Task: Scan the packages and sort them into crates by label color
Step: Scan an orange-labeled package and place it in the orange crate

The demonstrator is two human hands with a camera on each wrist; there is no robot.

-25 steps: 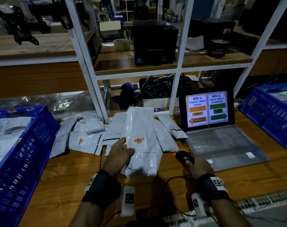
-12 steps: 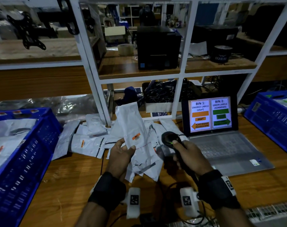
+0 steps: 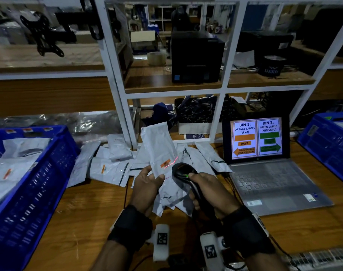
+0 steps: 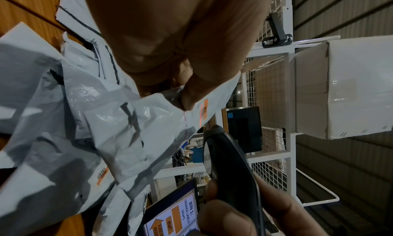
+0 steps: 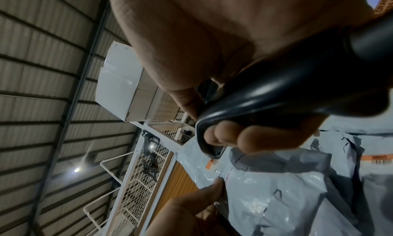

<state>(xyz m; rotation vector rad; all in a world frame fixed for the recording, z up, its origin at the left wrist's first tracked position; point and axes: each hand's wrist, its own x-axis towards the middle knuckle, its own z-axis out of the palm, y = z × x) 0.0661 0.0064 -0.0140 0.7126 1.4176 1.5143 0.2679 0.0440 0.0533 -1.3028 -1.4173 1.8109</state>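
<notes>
My left hand (image 3: 150, 179) pinches a white poly package (image 3: 159, 145) and holds it upright above the desk. Its small orange label (image 3: 165, 163) faces me, also visible as the orange label (image 4: 204, 111) in the left wrist view. My right hand (image 3: 207, 189) grips a black barcode scanner (image 3: 183, 172) just right of the label; a red scan line crosses the label. The scanner (image 5: 266, 95) fills the right wrist view, fingers curled round its handle. Several more white packages (image 3: 110, 169) lie spread on the wooden desk behind.
A blue crate (image 3: 35, 184) with orange-labelled packages stands at the left; another blue crate (image 3: 327, 149) at the right. An open laptop (image 3: 264, 173) shows bin 1 orange, bin 2 green. White shelf posts (image 3: 117, 85) rise behind the pile, carrying a black printer (image 3: 196, 57).
My right hand lifted the scanner from the desk and brought it up to the label. The left hand tilted the package upright. The red beam now falls on the label.
</notes>
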